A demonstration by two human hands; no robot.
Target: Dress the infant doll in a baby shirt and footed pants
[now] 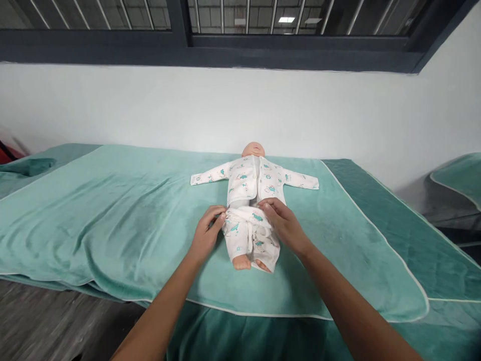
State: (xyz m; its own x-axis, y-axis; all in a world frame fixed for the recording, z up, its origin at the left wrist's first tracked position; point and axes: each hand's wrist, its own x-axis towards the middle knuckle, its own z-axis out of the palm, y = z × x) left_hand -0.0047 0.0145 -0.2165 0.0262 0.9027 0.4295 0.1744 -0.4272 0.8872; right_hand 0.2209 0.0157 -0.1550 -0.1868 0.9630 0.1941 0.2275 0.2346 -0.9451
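A baby doll [252, 150] lies on its back on a teal blanket [112, 220], head toward the wall, arms spread. It wears a white printed top [244, 179] and matching trousers [246, 235]. My left hand [206, 233] pinches the trousers' waistband at the doll's hip on the left side. My right hand [282, 220] grips the waistband on the other side, fingers curled over the cloth. One bare foot [241, 262] sticks out of a trouser leg.
The blanket covers a table against a white wall below a dark-framed window [240, 30]. A darker teal cover [413, 240] shows at the right. Another teal-covered surface [460, 175] stands at far right. Grey floor lies at lower left.
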